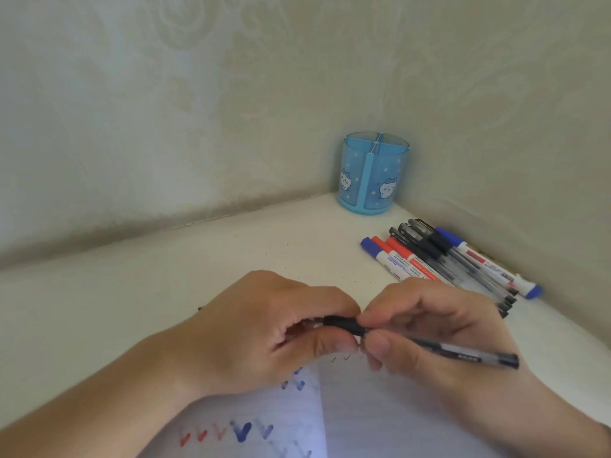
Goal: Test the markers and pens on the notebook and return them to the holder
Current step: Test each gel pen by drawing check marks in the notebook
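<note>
The left hand (264, 328) has its fingers curled round the black cap (342, 325) of a clear-barrelled gel pen (463, 353), while the right hand (433, 328) pinches the barrel just beside the cap, both held above the open notebook (363, 408) at the near edge of the worktop (165, 292). Whether the cap is going on or coming off cannot be told; either way the step goes best with both hands in line with the barrel, moving straight rather than bending the pen. The page carries red and blue tick marks at near left and two small dark ticks under the hands. At far right the blue holder (373, 175), printed with cartoon faces, stands empty in the corner; near it lie the markers and pens (443, 259) side by side. Their label print, and the pen's, is too blurred to read.
</note>
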Demonstrator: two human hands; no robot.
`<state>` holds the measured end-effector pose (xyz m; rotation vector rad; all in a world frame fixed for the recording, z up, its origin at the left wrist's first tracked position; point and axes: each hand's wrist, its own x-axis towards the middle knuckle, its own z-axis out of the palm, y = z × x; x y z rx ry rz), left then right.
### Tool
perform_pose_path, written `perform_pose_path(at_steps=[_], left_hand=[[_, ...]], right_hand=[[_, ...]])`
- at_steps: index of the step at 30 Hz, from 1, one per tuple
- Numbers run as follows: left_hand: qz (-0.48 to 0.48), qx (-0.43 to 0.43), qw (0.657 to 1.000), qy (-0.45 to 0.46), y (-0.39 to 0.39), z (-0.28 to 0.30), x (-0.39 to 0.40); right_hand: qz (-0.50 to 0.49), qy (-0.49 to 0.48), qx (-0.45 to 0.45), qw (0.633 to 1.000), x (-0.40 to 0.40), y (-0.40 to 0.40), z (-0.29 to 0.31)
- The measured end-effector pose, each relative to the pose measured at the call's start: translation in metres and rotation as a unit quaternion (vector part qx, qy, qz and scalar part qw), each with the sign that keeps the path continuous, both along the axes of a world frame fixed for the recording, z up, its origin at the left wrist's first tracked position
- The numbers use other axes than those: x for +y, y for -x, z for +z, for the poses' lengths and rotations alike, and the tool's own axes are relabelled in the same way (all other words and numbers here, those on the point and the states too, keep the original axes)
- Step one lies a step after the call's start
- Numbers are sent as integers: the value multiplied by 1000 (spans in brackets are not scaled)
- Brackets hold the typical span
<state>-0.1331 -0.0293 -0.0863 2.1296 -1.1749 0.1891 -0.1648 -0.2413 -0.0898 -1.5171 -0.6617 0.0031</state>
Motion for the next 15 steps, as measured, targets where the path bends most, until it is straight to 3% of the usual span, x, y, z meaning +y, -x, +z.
perform_pose_path(at_steps=[3, 8, 11, 15], left_hand=[[21, 8, 1000, -5, 1, 1, 1], [58, 22, 995, 83, 0, 1, 3], [73, 23, 993, 87, 1, -1, 0], [84, 16, 996, -8, -3, -2, 1]], right_hand=[[-19, 15, 16, 1000, -5, -3, 5], [-83, -64, 51, 993, -10, -8, 12], [-120, -113, 86, 983, -9, -7, 9], [-154, 9, 104, 982, -8, -7, 9]])
